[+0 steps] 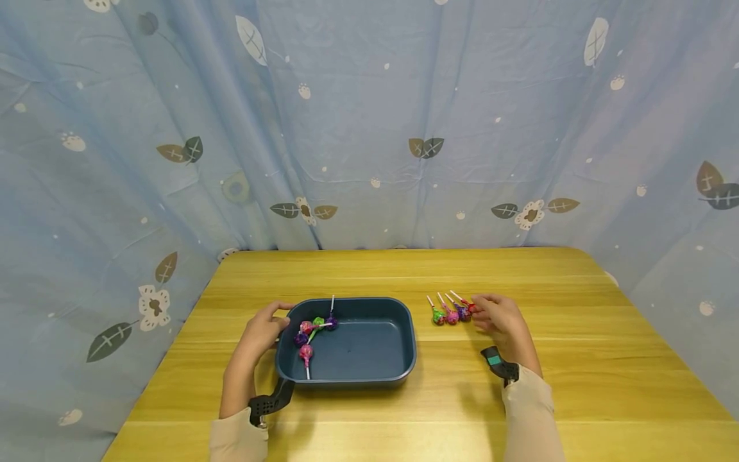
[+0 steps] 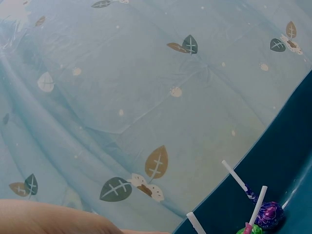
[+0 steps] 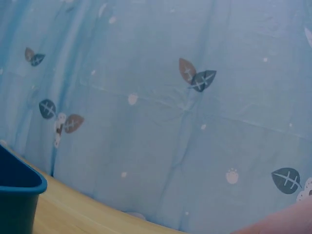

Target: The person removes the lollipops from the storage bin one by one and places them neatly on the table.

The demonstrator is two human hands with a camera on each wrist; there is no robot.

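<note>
Our left hand [image 1: 263, 332] spreads against the blue bin [image 1: 369, 353]; right of it, our right hand [image 1: 500, 314], pinch unclear, meets a red lollipop [image 1: 470, 306], likely light, best held by its stick [image 1: 457, 295]

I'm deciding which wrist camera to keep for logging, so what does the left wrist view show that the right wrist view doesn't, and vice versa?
Only the left wrist view: a round, purple-wrapped lollipop, part of a green-wrapped lollipop, white sticks and a strip of the left hand.

Only the right wrist view: the pale yellow wooden table and a sliver of skin on the right hand's side.

Both: the light-blue, leaf-printed fabric curtain and part of the dark-blue, round-cornered tray.
</note>
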